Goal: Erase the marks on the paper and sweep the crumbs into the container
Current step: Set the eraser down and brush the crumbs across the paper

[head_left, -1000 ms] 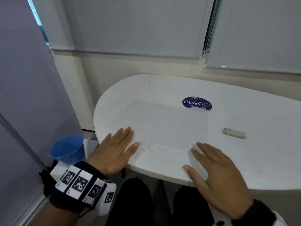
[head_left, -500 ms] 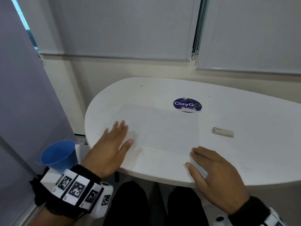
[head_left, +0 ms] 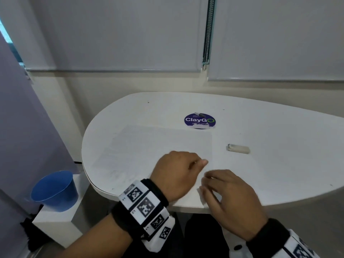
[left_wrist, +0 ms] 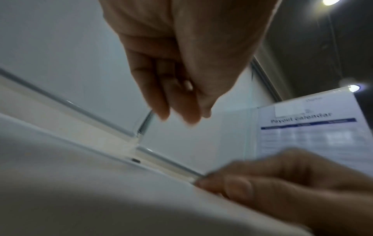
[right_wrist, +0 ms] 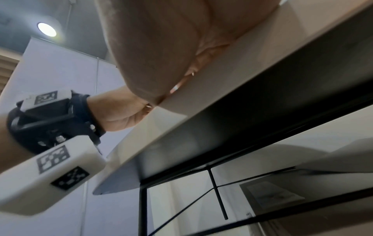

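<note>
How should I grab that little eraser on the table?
Pinch the eraser across its two long sides, coming straight down from above. It lies flat and alone on the table, right of the paper, so nothing seems to block your fingers.

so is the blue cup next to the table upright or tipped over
Upright: the blue plastic cup stands on a white block left of the white table, its open mouth facing up. Contents: none visible.
</note>
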